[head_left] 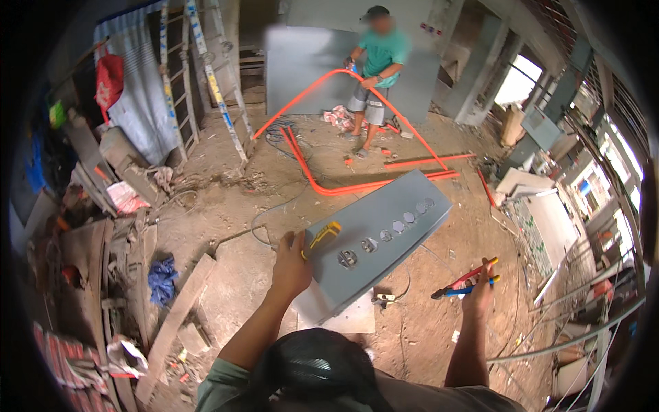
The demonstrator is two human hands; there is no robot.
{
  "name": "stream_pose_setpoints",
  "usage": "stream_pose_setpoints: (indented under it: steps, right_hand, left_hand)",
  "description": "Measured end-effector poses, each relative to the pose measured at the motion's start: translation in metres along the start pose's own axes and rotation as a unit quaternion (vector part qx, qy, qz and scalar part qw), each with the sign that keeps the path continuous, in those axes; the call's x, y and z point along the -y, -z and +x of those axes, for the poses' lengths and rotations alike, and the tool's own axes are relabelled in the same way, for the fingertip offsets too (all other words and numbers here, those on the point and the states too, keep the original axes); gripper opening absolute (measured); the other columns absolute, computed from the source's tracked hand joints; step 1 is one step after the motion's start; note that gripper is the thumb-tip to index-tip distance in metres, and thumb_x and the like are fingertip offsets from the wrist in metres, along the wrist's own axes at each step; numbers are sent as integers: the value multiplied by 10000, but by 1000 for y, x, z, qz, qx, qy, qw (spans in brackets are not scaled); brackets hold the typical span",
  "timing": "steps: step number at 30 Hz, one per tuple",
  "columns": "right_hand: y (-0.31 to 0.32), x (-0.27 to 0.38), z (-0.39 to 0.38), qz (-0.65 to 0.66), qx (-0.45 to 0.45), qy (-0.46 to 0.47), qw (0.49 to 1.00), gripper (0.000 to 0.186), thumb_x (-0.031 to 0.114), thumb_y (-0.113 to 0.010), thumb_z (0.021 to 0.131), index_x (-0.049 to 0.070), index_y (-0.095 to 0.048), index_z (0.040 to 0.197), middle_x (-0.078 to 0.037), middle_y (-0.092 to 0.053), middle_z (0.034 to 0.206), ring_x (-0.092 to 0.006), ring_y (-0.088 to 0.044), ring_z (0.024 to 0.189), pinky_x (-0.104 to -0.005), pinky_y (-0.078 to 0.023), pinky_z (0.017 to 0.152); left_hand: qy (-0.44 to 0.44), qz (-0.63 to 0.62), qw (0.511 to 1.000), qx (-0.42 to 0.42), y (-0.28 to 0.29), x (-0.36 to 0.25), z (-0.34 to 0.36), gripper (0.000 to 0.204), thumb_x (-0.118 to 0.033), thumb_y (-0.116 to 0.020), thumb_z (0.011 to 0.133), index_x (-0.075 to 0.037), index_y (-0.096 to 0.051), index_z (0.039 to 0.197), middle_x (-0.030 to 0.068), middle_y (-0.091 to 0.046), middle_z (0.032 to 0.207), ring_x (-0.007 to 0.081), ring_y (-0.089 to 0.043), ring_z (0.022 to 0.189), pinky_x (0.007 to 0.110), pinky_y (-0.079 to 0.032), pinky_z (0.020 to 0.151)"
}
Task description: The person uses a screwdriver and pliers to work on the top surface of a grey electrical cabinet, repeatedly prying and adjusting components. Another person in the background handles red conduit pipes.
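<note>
Clock centred on the gray metal box (408,237), 12 pointing away from the wearer. Box lies slantwise on the floor, long axis from 7 to 2; row of round openings along its face, the two nearest 8 o'clock fitted with metal connectors.

Left hand (291,266) at 9, against the box's edge, fingers curled beside a yellow tool (325,235); cannot tell whether they pinch it.

Right hand (483,287) at 4, off the box, fingers wrapped around the handles of red-and-blue pliers (458,287), whose nose points to 9.

At 12, well apart, a co-worker (382,58) in a green shirt grasps a bent orange pipe (412,130). Second bent pipe (357,187) on the floor at 11. Ladder (217,90) at 10–11; crumpled blue bundle (163,280) near 9.
</note>
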State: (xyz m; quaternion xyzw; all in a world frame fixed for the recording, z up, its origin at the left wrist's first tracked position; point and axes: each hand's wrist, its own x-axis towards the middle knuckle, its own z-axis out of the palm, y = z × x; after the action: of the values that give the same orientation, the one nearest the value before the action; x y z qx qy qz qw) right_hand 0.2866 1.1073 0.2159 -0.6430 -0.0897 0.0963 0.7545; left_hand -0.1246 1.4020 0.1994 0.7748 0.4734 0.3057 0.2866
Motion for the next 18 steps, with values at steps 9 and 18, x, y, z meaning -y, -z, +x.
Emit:
stream_pose_setpoints:
  steps: [9,18]
  right_hand:
    - [-38,66,-133,172,29,-40,984,546,384,-475,1139,171,-391,1635,-106,-466,1643,-312,-481,1482,-574,-418,1131]
    - [31,61,-160,59,-49,-27,997,448,444,-530,1122,101,-635,1389,-78,-739,1127,-223,-715,1041,-434,-597,804]
  left_hand:
    - [-38,-349,936,20,97,31,54,476,-213,-735,1009,-70,-571,1431,21,-634,852,151,-614,646,307,-513,633]
    - [-7,-594,787,166,98,-92,88,316,-215,-628,1086,-91,-573,1371,15,-579,951,153,-562,787,332,-490,734]
